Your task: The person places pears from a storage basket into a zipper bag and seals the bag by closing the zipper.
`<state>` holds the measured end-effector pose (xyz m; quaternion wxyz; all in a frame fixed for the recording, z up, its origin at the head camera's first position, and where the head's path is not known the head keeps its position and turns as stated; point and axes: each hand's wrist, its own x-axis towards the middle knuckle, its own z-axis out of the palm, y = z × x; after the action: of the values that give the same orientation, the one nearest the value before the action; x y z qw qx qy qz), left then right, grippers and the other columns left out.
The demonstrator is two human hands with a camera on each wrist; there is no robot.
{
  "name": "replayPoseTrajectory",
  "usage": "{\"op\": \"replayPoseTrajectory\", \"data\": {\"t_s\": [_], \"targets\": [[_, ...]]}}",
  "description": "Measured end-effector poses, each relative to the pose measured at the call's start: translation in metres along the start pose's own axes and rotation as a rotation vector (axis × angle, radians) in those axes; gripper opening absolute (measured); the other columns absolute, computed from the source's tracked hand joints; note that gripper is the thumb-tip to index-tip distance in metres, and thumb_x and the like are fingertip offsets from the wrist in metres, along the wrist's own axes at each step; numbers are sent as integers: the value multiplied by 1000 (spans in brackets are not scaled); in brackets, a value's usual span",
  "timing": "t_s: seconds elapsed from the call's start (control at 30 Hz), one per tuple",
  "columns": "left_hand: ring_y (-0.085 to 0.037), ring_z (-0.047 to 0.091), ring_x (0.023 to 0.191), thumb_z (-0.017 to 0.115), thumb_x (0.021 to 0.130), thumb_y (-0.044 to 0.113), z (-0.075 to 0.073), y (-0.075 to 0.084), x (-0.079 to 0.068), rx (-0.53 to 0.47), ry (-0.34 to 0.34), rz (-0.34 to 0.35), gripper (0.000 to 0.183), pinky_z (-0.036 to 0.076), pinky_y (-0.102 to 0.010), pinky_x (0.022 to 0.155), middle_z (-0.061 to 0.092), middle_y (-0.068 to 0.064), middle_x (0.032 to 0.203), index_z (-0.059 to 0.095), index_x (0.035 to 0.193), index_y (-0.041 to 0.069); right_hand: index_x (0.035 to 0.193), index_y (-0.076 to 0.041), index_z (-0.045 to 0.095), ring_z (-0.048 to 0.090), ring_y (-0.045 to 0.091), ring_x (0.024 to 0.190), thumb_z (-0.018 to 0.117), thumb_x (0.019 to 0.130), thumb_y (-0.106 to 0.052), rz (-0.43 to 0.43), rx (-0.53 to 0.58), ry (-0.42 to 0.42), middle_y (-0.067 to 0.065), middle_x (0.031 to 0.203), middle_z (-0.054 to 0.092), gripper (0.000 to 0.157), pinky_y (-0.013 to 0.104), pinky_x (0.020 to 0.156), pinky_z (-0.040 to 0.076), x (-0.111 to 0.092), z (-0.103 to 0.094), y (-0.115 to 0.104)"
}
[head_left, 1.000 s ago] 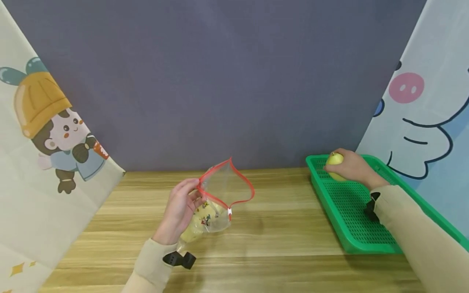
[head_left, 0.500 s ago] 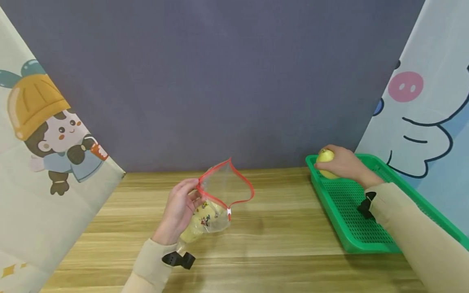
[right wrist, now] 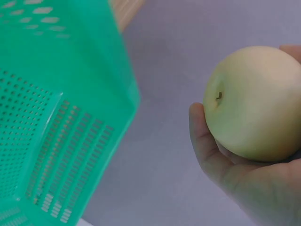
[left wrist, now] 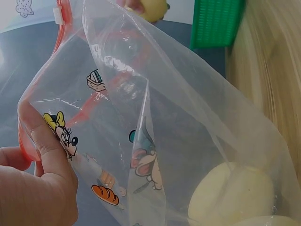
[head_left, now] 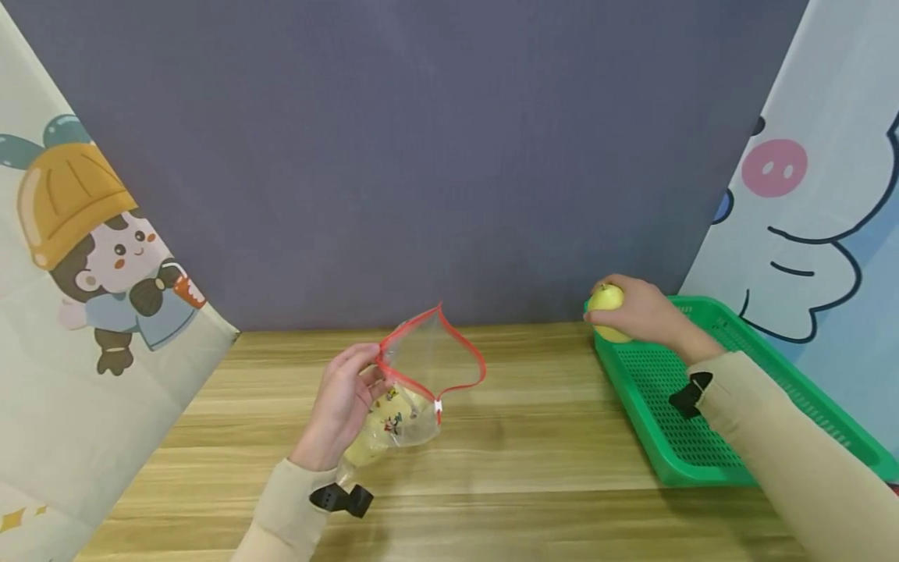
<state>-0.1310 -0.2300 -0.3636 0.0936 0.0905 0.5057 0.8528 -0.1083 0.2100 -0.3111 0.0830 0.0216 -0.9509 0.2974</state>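
My left hand [head_left: 344,406] pinches the edge of a clear zip bag [head_left: 414,433] with a red seal, white slider and cartoon prints. The bag's mouth gapes. Pale yellow pears [left wrist: 230,193] sit low inside it, two of them showing in the left wrist view. On the other side, my right hand [head_left: 649,312] grips a pale yellow pear [head_left: 605,303], fingers and thumb around its sides. The stem end of this pear [right wrist: 256,103] faces the right wrist camera. It overlaps the far left corner of the green basket [head_left: 649,437] in the head view.
The basket is shallow, with a slotted floor and walls, and stands on the right of the wood-grain table [head_left: 520,453]. A grey backdrop [head_left: 449,172] rises behind the table. Cartoon-printed cloths [head_left: 42,390] flank it on both sides.
The right hand has carried the pear leftward, from above the basket's inside to its far left corner. The left hand and the bag have stayed in nearly the same place.
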Motion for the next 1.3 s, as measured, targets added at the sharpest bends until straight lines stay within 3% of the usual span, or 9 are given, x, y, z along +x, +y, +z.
{"op": "replayPoseTrajectory", "data": {"t_s": [0.3, 0.53, 0.8, 1.3], "targets": [[-12, 61, 67, 54, 103, 7, -2, 4, -2, 7, -2, 6, 20, 56, -22, 60, 63, -2, 82, 69, 91, 11, 123, -9, 61, 60, 24, 75, 75, 89, -35, -35, 40, -1, 15, 103, 64, 46, 36, 57, 53, 0, 10, -24], [-11, 62, 68, 53, 104, 8, -13, 8, -13, 2, -60, 2, 21, 57, -21, 61, 64, -2, 83, 70, 92, 11, 123, -9, 62, 61, 25, 77, 76, 87, -35, -34, 37, 23, 15, 102, 65, 46, 35, 57, 53, -19, 25, -46], [-11, 61, 67, 53, 103, 7, -24, 11, -24, -4, -44, -36, 21, 56, -21, 60, 64, -2, 83, 69, 91, 11, 123, -11, 61, 61, 24, 75, 76, 86, -35, -28, 50, 23, 14, 100, 65, 47, 35, 55, 53, -42, 41, -72], [-12, 61, 66, 52, 104, 7, -24, 13, -25, -20, -52, -40, 21, 56, -22, 59, 64, -3, 82, 68, 92, 10, 122, -16, 62, 59, 25, 73, 78, 84, -31, -64, 118, -2, 11, 96, 64, 44, 36, 55, 54, -40, 61, -97]]}}
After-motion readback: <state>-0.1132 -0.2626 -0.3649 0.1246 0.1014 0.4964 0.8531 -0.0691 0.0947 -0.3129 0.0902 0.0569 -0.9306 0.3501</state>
